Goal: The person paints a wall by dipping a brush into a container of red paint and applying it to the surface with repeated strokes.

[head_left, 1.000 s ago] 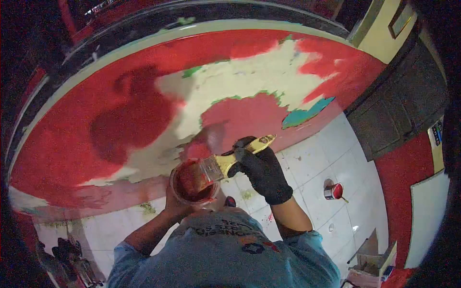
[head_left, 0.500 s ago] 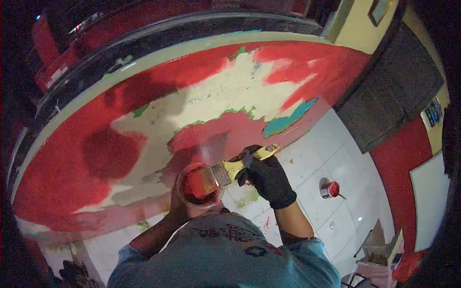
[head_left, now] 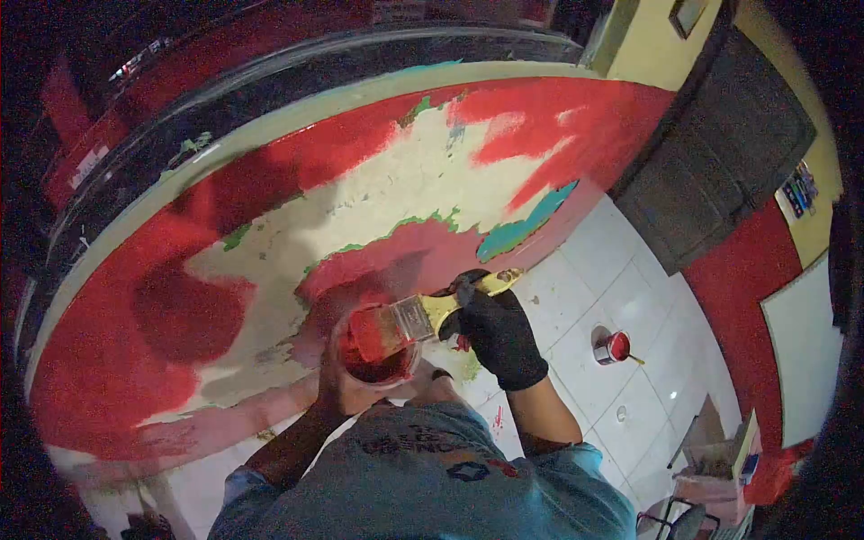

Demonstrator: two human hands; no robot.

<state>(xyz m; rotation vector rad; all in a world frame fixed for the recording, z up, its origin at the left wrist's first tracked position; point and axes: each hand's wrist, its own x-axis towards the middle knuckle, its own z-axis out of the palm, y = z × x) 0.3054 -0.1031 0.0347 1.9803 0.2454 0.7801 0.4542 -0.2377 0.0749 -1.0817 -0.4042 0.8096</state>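
Note:
My left hand is wrapped round the side of a clear paint cup with red paint in it. In my right hand, which wears a black glove, is a wide paintbrush with a yellow handle and a metal band. Its red-coated bristles lie over the mouth of the cup, at the far rim; whether they touch the rim I cannot tell. Beyond the cup stands a low curved wall, patched with red, cream, green and turquoise.
On the white tiled floor to the right stands a small can of red paint with a stick or handle poking out. A dark door-like panel rises at the right. Several items, partly cut off, sit at the lower right.
The brush's bristles have risen a little in the cup toward its far rim. My left hand keeps its hold on the cup. The whole view has shifted slightly.

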